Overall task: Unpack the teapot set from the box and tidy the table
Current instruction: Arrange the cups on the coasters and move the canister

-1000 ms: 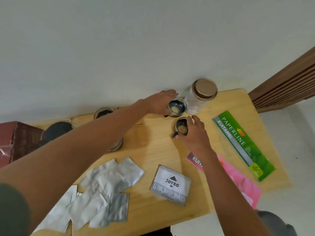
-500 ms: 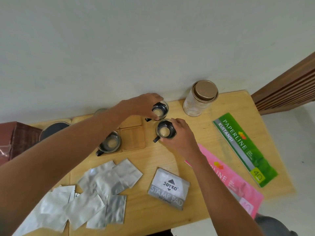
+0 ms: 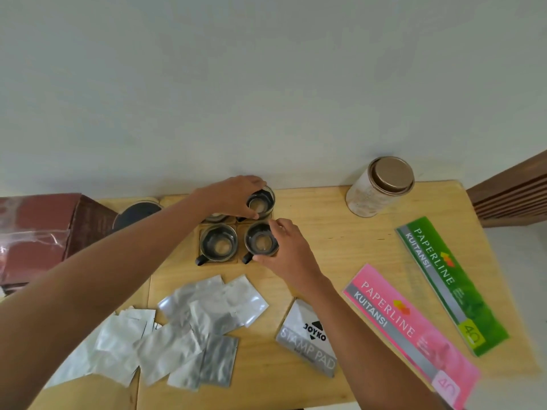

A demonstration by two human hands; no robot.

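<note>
Centrally, on the wooden bench [image 3: 340,232]: four glass cups with black handles, grouped on square wooden coasters [image 3: 217,261].
- Rear-right cup [image 3: 260,202]: left hand [image 3: 233,196], its fingers grasping the rim.
- Front-right cup [image 3: 261,243]: right hand [image 3: 288,253], its fingers clasping the side.
- Front-left cup [image 3: 218,245]: free, upright.
- Rear-left cup [image 3: 215,217]: mostly hidden under the left arm.

Left edge: dark red box [image 3: 38,229]; beside it, a round dark lid [image 3: 134,216].
Front: loose silver foil sachets [image 3: 183,329]; grey pack [image 3: 307,338] reading "JOYKO STAMP PAD".
Right: pink booklet [image 3: 411,332] and green booklet [image 3: 450,282], both reading "PAPERLINE KUITANSI" and "40".
Rear right: glass jar [image 3: 376,190] with bronze lid.
</note>
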